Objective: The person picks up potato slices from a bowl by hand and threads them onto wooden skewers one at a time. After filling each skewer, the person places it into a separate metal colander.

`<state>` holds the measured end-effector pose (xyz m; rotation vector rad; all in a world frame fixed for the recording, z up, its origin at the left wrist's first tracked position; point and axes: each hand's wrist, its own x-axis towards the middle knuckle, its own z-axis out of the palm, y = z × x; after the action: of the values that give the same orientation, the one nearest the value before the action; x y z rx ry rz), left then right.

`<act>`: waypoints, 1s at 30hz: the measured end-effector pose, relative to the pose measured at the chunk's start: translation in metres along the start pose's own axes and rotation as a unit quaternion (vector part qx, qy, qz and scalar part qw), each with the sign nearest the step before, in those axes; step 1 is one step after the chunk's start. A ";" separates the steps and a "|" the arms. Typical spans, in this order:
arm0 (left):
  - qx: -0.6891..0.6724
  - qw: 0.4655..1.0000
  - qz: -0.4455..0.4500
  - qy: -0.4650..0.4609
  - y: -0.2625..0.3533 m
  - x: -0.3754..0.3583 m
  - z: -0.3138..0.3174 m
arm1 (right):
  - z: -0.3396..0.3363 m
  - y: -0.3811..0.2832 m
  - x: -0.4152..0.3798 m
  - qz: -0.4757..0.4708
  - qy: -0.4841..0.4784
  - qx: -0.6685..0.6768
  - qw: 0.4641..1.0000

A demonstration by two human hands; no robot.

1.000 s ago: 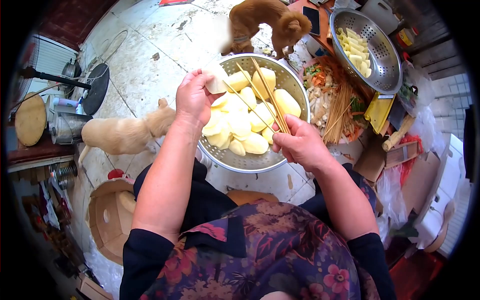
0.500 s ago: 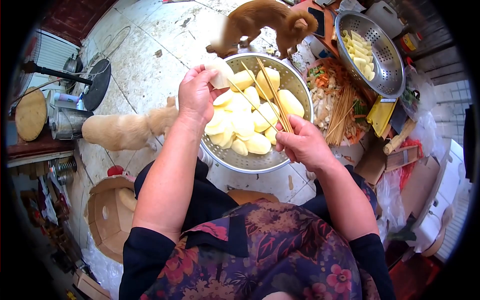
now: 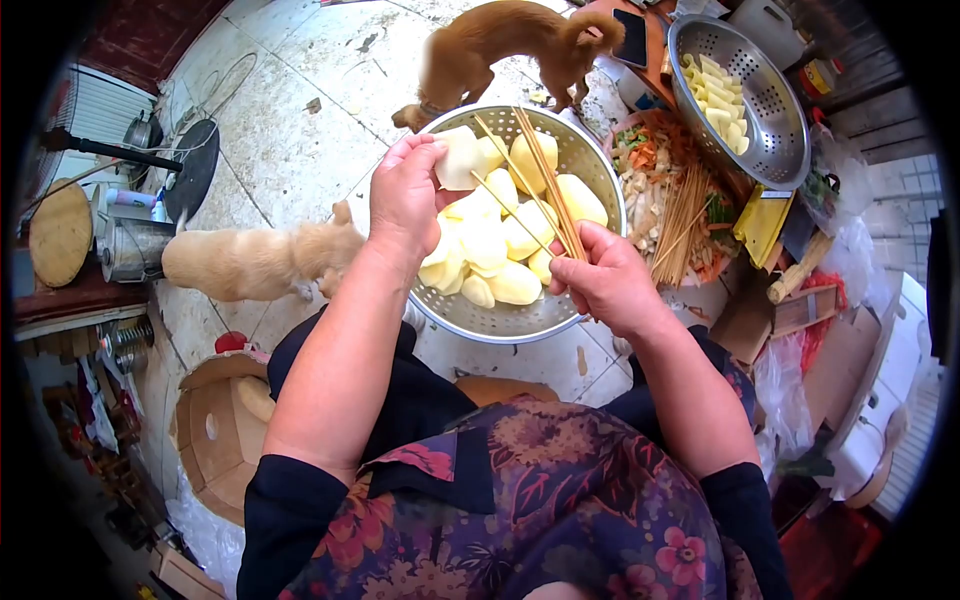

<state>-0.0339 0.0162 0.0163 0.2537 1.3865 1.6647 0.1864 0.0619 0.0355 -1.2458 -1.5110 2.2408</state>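
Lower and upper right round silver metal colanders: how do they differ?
The lower silver metal colander holds chunky, rounded yellow potatoes; the upper right colander holds slimmer pale yellow pieces. Potatoes fill the lower colander's middle; pieces sit toward one side of the upper right colander. Both are perforated.

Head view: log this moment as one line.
left hand: holds pale slice | right hand: holds wooden skewers | colander: holds peeled potatoes

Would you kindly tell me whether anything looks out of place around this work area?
A brown dog beyond the colander and a pale dog to its left are close to uncovered peeled potatoes, which seems odd around food. The floor also looks stained.
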 end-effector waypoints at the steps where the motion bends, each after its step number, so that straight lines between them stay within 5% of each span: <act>1: -0.015 1.000 -0.002 0.000 -0.001 0.002 -0.001 | 0.001 0.000 0.000 0.000 -0.001 0.000 1.000; 12: -0.016 0.998 -0.058 -0.020 0.003 0.003 -0.002 | 0.004 0.009 0.003 -0.033 0.014 -0.007 0.999; 18: 0.038 0.980 -0.150 -0.125 -0.020 -0.014 0.011 | 0.005 0.009 0.017 -0.054 0.036 0.043 0.997; 26: 0.008 0.997 -0.054 -0.056 -0.007 0.006 -0.004 | 0.006 -0.001 0.009 0.004 0.019 0.058 0.998; 30: 0.016 0.995 -0.084 -0.041 -0.002 0.000 0.000 | 0.006 -0.001 0.004 0.007 0.012 0.066 0.998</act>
<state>-0.0330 0.0163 0.0142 0.2146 1.3367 1.4793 0.1795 0.0609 0.0352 -1.2437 -1.3245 2.2837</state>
